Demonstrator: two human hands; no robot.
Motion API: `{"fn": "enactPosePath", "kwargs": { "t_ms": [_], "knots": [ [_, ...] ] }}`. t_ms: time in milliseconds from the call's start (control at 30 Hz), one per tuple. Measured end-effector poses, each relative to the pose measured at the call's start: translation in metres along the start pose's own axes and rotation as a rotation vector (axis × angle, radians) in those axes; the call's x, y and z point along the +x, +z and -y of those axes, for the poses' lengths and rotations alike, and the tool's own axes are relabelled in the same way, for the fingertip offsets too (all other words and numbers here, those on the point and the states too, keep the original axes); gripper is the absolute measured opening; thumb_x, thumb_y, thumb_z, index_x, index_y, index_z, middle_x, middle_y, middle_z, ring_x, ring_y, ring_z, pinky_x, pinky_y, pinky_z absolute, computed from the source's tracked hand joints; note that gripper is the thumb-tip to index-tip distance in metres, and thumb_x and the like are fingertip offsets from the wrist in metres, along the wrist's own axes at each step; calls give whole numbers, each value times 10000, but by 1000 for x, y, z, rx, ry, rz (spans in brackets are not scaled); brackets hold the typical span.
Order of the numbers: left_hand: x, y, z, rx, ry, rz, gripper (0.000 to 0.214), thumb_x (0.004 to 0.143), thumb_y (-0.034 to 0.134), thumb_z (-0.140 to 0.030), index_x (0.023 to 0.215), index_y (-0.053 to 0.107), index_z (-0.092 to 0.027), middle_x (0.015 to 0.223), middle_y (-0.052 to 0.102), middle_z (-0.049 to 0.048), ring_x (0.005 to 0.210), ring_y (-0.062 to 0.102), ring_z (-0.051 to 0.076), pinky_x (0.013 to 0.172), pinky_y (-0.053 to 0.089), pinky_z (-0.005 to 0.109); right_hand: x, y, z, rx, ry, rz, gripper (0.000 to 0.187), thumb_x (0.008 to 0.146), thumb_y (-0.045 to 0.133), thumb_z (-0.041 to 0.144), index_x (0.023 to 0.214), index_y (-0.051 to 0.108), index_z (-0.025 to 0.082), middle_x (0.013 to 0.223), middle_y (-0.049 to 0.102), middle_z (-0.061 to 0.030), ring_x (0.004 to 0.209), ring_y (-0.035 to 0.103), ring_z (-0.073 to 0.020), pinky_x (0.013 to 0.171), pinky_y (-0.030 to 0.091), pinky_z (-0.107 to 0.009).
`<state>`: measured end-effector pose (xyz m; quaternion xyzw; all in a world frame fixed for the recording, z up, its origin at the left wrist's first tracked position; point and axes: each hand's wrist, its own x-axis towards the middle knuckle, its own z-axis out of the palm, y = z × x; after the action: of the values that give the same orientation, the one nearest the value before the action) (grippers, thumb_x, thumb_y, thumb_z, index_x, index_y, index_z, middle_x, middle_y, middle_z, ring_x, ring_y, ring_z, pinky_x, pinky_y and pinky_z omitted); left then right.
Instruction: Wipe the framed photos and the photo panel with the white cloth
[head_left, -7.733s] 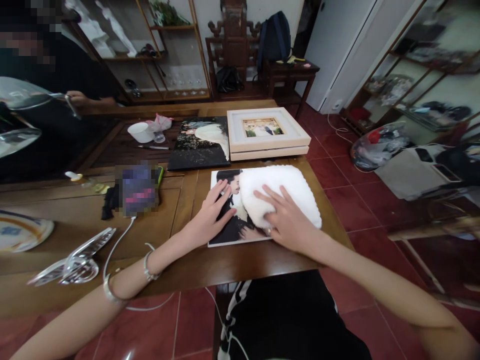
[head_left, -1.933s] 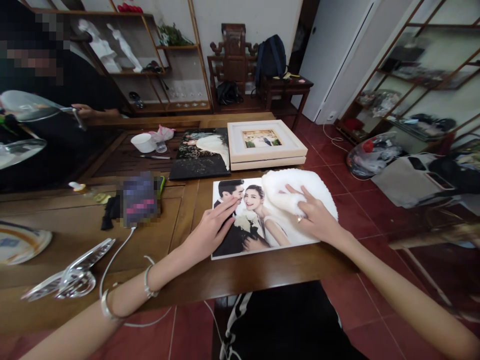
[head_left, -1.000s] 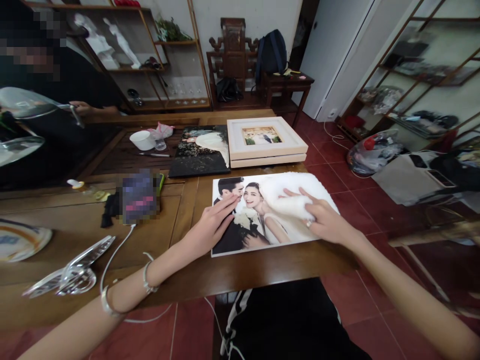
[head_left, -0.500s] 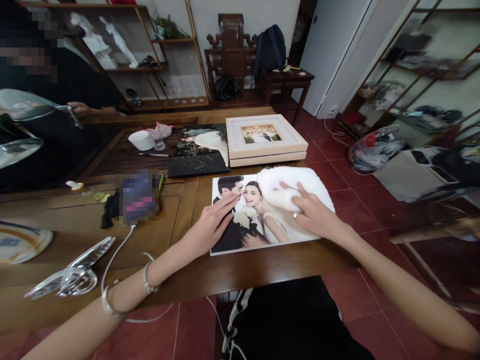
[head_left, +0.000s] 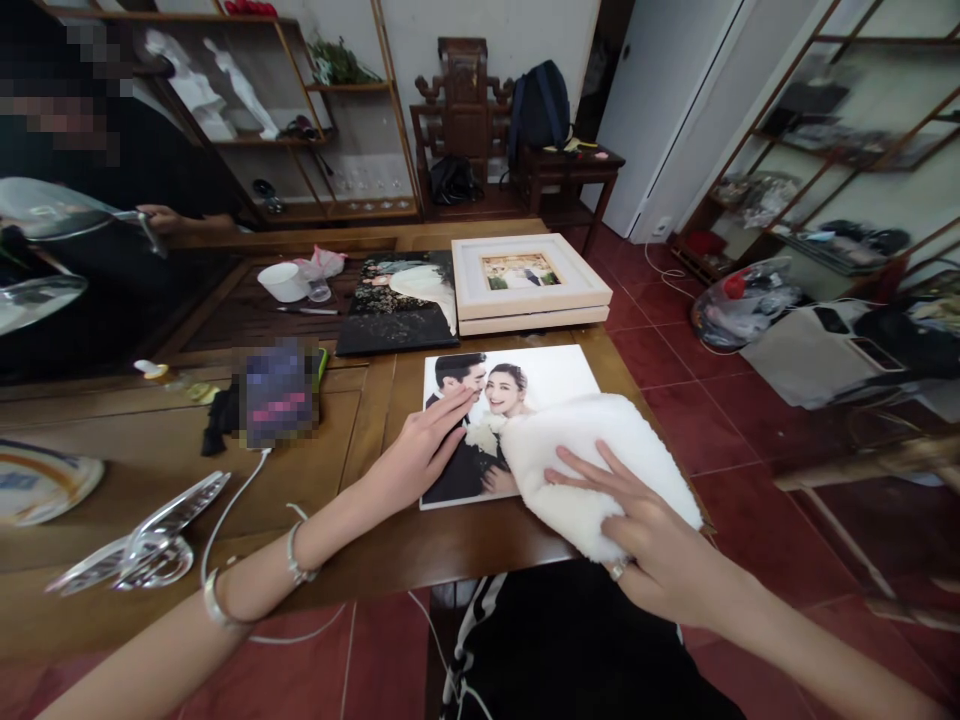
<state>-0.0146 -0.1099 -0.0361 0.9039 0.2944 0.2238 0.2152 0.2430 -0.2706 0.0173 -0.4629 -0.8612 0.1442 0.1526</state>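
Note:
A photo panel (head_left: 559, 368) of a couple lies flat near the table's front edge. My left hand (head_left: 431, 440) rests on its left part, fingers stretched out and flat, holding nothing. A fluffy white cloth (head_left: 637, 430) covers the panel's lower right part and hangs past its right edge. My right hand (head_left: 637, 510) presses on this cloth and grips it, with two fingers extended over the top and the others bent into the pile.
Behind the panel are stacked white frames (head_left: 529, 318) and a dark photo panel (head_left: 397, 325). To the left lie a phone-like device (head_left: 277, 400) on a white cable, a dropper bottle (head_left: 180, 383), a clear plastic object (head_left: 157, 540) and a white cup (head_left: 283, 282). Another person's hand (head_left: 161, 218) is at far left.
My right hand has drawn the white cloth down toward me, from the panel's upper right to its lower right, uncovering the top right corner. My left hand has stayed in place.

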Motion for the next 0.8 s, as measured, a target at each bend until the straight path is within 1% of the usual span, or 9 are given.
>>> {"fn": "enactPosePath", "kwargs": {
  "t_ms": [100, 167, 300, 400, 500, 567, 633, 700, 800],
  "knots": [
    [0, 0, 1, -4, 16, -7, 442, 985, 361, -223, 1423, 417, -203, 1492, 412, 97, 1398, 343, 225, 1140, 309, 463, 13, -3, -12, 26, 4, -2, 207, 622, 466, 0, 622, 550, 189, 1400, 511, -125, 1408, 283, -287, 1167, 165, -581],
    [0, 0, 1, -8, 23, -12, 439, 986, 361, -223, 1421, 421, -208, 1492, 412, 96, 1399, 341, 228, 1138, 311, 470, 28, -6, -23, 25, 22, -9, 205, 629, 473, 3, 625, 540, 196, 1380, 531, -134, 1404, 293, -281, 1166, 173, -569],
    [0, 0, 1, -13, 18, -12, 433, 987, 361, -229, 1412, 432, -193, 1477, 432, 109, 1392, 353, 233, 1136, 314, 478, 70, -11, -47, -18, 69, -47, 193, 674, 481, 17, 661, 546, 199, 1321, 576, -175, 1377, 349, -293, 1143, 218, -561],
    [1, -2, 0, -18, 19, -7, 430, 988, 359, -235, 1409, 436, -187, 1477, 432, 108, 1395, 348, 227, 1143, 304, 469, 102, -13, -65, -52, 93, -90, 165, 724, 493, 49, 728, 581, 188, 1267, 618, -175, 1348, 396, -313, 1103, 276, -571],
    [1, -2, -1, -18, 10, -7, 428, 988, 365, -248, 1406, 442, -196, 1474, 438, 100, 1395, 347, 226, 1145, 301, 464, 121, -9, -76, -91, 103, -116, 163, 739, 496, 60, 792, 608, 166, 1277, 606, -191, 1344, 401, -318, 1092, 283, -569],
    [1, -2, -1, -18, 1, -8, 433, 988, 365, -254, 1414, 431, -212, 1477, 436, 92, 1396, 344, 226, 1144, 301, 465, 122, -4, -79, -105, 96, -122, 170, 737, 496, 60, 808, 616, 159, 1300, 587, -199, 1363, 372, -314, 1107, 247, -579],
    [1, -2, -1, -13, -6, -7, 437, 989, 361, -256, 1421, 417, -222, 1484, 427, 88, 1398, 340, 226, 1143, 301, 466, 114, 0, -75, -98, 84, -115, 184, 724, 489, 47, 791, 617, 160, 1333, 561, -194, 1391, 322, -305, 1124, 206, -589],
    [1, -2, -1, -6, -12, -8, 438, 990, 358, -258, 1423, 410, -216, 1489, 417, 93, 1398, 341, 224, 1142, 303, 464, 99, 2, -64, -79, 73, -100, 203, 701, 471, 23, 745, 608, 167, 1379, 523, -176, 1408, 284, -295, 1139, 182, -589],
    [0, -1, -1, 5, -24, -7, 437, 991, 352, -257, 1420, 410, -198, 1495, 406, 106, 1398, 341, 223, 1141, 307, 456, 69, 0, -36, -53, 62, -31, 229, 653, 456, -4, 688, 597, 173, 1450, 449, -135, 1421, 248, -294, 1153, 154, -596]
  ]
}}
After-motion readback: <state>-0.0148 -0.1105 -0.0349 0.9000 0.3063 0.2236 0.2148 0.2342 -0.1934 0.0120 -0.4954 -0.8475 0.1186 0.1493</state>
